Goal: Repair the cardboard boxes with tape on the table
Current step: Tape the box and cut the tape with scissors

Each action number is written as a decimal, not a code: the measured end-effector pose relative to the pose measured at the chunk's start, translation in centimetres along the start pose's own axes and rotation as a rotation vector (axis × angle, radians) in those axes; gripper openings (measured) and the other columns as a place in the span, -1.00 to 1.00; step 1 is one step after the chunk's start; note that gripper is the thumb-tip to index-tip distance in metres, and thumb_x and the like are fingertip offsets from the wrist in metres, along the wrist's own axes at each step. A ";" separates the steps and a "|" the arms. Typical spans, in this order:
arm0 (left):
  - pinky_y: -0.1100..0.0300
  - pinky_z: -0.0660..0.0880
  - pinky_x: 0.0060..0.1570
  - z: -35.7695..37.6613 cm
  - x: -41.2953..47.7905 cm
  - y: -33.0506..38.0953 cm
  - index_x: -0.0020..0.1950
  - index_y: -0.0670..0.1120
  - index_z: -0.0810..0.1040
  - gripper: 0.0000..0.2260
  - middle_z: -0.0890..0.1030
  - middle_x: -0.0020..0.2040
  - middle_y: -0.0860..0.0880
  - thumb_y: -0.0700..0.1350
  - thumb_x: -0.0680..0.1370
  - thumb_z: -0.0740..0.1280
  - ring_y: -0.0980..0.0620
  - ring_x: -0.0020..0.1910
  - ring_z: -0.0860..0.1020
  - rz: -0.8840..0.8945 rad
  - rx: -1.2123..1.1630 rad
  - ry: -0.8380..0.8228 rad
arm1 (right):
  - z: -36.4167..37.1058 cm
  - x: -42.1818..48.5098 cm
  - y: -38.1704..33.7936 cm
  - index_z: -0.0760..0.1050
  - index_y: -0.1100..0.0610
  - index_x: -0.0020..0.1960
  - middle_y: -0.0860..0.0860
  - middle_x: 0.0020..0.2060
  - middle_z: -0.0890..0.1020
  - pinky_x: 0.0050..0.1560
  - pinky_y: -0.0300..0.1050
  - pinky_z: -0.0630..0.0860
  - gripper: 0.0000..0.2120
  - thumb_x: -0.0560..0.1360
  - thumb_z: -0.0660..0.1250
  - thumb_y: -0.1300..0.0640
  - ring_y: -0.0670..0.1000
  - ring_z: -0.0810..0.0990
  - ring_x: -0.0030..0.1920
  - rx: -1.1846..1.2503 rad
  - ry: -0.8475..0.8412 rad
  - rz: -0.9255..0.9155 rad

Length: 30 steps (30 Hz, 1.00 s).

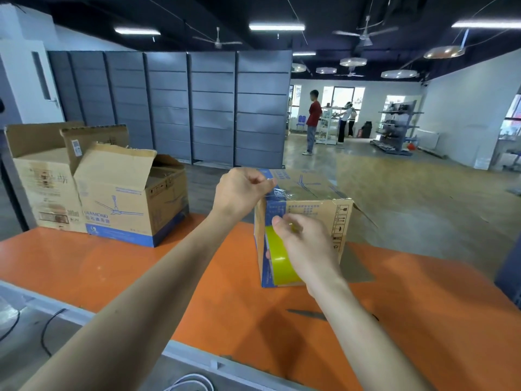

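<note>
A small cardboard box with blue print stands on the orange table, one flap sticking out at its right. My left hand pinches the free end of clear tape at the box's top near corner. My right hand grips a yellow-green tape roll against the box's near face, thumb on top of the roll. The tape runs up from the roll to my left fingers.
Two larger open cardboard boxes stand at the table's back left. A dark knife-like tool lies on the table under my right forearm. A dark blue crate sits at the right edge. Cables lie on the grey surface at the near left. People stand far off.
</note>
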<state>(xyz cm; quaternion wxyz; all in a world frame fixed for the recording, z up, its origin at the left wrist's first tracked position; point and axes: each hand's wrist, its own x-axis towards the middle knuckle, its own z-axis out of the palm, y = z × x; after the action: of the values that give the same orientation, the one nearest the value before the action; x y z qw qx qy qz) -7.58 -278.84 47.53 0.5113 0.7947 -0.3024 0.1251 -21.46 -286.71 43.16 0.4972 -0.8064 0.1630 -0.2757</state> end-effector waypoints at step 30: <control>0.36 0.44 0.04 -2.0 -1.5 1.4 0.05 0.01 0.72 -0.79 0.70 0.00 0.08 0.05 0.66 0.32 0.11 0.02 0.61 0.321 0.216 -0.124 | 1.2 -0.2 2.1 0.55 0.01 0.22 -0.06 0.12 0.64 0.07 -0.11 0.46 -0.72 0.60 0.30 -0.12 0.01 0.59 0.12 -0.034 0.024 -0.025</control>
<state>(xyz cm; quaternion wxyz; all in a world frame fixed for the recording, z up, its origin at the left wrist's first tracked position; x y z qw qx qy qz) -9.38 -276.97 48.74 0.3770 0.7927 -0.4409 0.1874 -20.86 -286.70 40.85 0.4779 -0.8134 0.1634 -0.2886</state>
